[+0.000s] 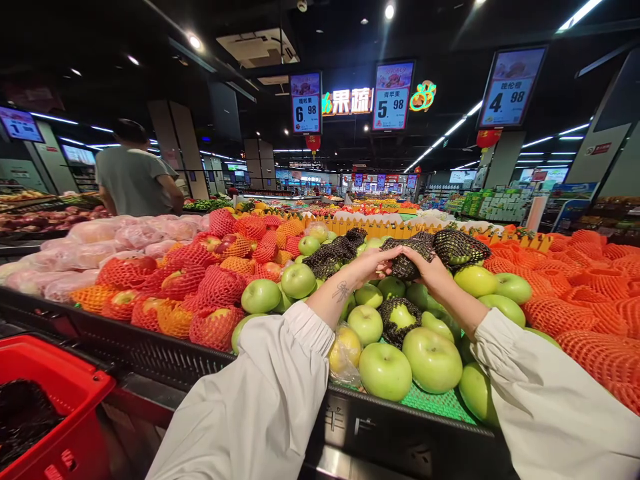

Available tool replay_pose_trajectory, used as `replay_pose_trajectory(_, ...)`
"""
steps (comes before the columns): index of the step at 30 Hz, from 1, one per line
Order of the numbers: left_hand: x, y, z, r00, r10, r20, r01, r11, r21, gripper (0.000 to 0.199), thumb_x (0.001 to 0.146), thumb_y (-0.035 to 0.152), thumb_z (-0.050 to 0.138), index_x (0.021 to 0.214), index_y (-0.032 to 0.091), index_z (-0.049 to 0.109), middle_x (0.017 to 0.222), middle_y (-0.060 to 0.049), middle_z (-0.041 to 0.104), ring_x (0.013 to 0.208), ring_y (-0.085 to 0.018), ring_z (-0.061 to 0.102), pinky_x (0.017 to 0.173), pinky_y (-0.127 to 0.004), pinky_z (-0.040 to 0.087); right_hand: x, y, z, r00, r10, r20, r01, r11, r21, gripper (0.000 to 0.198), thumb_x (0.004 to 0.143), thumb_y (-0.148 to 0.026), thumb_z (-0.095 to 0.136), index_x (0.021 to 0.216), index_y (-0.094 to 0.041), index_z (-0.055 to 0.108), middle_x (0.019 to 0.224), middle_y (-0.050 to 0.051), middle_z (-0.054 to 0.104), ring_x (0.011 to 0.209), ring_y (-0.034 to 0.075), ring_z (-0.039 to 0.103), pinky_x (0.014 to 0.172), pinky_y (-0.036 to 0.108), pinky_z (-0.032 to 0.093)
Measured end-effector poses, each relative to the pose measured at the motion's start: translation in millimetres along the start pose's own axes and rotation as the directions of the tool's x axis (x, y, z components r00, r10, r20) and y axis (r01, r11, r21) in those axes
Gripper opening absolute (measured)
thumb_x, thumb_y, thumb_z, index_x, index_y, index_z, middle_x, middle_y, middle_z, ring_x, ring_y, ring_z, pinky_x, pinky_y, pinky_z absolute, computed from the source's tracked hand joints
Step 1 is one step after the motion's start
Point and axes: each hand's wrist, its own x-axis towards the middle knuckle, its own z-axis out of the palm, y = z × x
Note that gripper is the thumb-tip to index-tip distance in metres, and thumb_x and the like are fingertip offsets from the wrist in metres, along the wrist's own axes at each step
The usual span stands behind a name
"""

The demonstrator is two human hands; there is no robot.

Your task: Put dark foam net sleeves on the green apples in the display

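Observation:
Green apples [385, 371] fill the middle bin, several of them in black foam nets. At the back of this heap my left hand [374, 263] and my right hand [425, 267] meet around one black-netted green apple [406, 265]. Fingers of both hands are curled against the netting, and the fingertips meet at its top. Part of the fruit is hidden by my hands. Another netted apple [460, 248] lies just right of my right hand. Below my wrists sits a green apple [400, 316] partly out of its black net.
Red apples in red and orange nets [215, 287] lie left, orange-netted fruit [590, 300] right. A black bin rim [400, 407] runs along the front. A red basket [65, 413] holding a black bag stands lower left. A person [137, 170] stands beyond, facing away.

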Motion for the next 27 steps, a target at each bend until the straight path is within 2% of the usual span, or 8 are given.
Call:
replay_pose_trajectory(2,0.8,-0.5,-1.6,0.999,0.016,-0.048,-0.015,1.0,0.013,0.034,0.081,0.039,0.079,0.08,0.012,0.058,0.058,0.004,0.047,0.05,-0.006,0.047,0.048,-0.019,0.03,-3.1,-2.7,0.5,0.995,0.082,0.055,-0.083,0.997,0.009,0.067,0.057,-0.07,0.082,0.104,-0.025,0.065,0.116,0.01,0.07,0.105,0.034,0.066,0.083,0.047,0.058)
replay_pose_trajectory(4,1.8,-0.8,-2.5,0.992,0.022,-0.121,-0.021,1.0,0.016,0.031,0.085,0.035,0.075,0.076,0.013,0.056,0.057,0.004,0.047,0.048,-0.005,0.044,0.048,-0.019,0.03,-5.7,-5.7,1.3,0.988,0.085,0.125,-0.082,0.996,-0.032,0.071,0.057,-0.069,0.083,0.11,-0.025,0.066,0.117,0.01,0.07,0.108,0.034,0.066,0.088,0.05,0.057)
replay_pose_trajectory(9,5.4,-1.8,-1.9,0.977,0.063,-0.202,-0.068,0.997,-0.021,0.035,0.088,0.034,0.072,0.069,0.014,0.049,0.053,0.005,0.044,0.043,-0.004,0.037,0.045,-0.02,0.027,-4.6,-8.4,3.4,0.927,-0.223,0.301,0.27,0.955,-0.124,0.078,0.05,-0.048,0.092,0.117,-0.018,0.066,0.128,0.011,0.066,0.124,0.031,0.059,0.115,0.048,0.041)
replay_pose_trajectory(11,5.6,-1.5,-0.5,0.973,0.072,-0.22,-0.083,0.996,-0.042,0.031,0.091,0.031,0.069,0.073,0.013,0.052,0.055,0.004,0.046,0.044,-0.004,0.039,0.045,-0.019,0.026,-1.6,-5.5,2.4,0.924,-0.278,0.263,0.324,0.933,-0.154,0.077,0.051,-0.049,0.092,0.116,-0.016,0.066,0.127,0.013,0.067,0.122,0.031,0.06,0.114,0.048,0.041)
replay_pose_trajectory(16,2.7,2.3,2.7,0.954,0.095,-0.284,-0.126,0.988,-0.094,0.022,0.093,0.027,0.065,0.08,0.012,0.056,0.069,0.0,0.059,0.05,-0.003,0.049,0.046,-0.017,0.032,5.0,6.5,-5.3,0.94,-0.324,0.104,0.34,0.897,-0.281,0.083,0.05,-0.056,0.09,0.115,-0.016,0.059,0.121,0.015,0.066,0.115,0.031,0.061,0.107,0.051,0.046)
replay_pose_trajectory(21,1.7,2.8,5.0,0.939,0.107,-0.327,-0.146,0.984,-0.098,0.031,0.097,0.028,0.059,0.072,0.015,0.048,0.056,0.003,0.05,0.043,-0.005,0.045,0.043,-0.018,0.027,3.3,7.2,-7.2,0.947,-0.315,-0.068,0.236,0.821,-0.52,0.1,0.036,-0.065,0.089,0.115,-0.016,0.052,0.123,0.016,0.053,0.122,0.035,0.052,0.111,0.052,0.041)
replay_pose_trajectory(24,2.3,1.8,5.4,0.942,0.13,-0.31,-0.16,0.984,-0.073,0.031,0.096,0.031,0.061,0.072,0.015,0.048,0.054,0.004,0.047,0.042,-0.005,0.044,0.041,-0.018,0.026,3.6,5.8,-6.9,0.949,-0.305,-0.076,0.21,0.796,-0.568,0.108,0.029,-0.069,0.087,0.115,-0.015,0.051,0.123,0.017,0.045,0.128,0.035,0.046,0.118,0.048,0.035)
replay_pose_trajectory(27,2.2,1.4,4.8,0.96,0.159,-0.231,-0.182,0.98,-0.08,0.032,0.09,0.038,0.07,0.077,0.015,0.053,0.058,0.004,0.05,0.044,-0.005,0.046,0.041,-0.019,0.027,8.0,9.0,-10.1,0.943,-0.326,-0.063,0.229,0.777,-0.586,0.113,0.026,-0.072,0.087,0.117,-0.015,0.049,0.126,0.017,0.04,0.135,0.036,0.037,0.122,0.046,0.029)
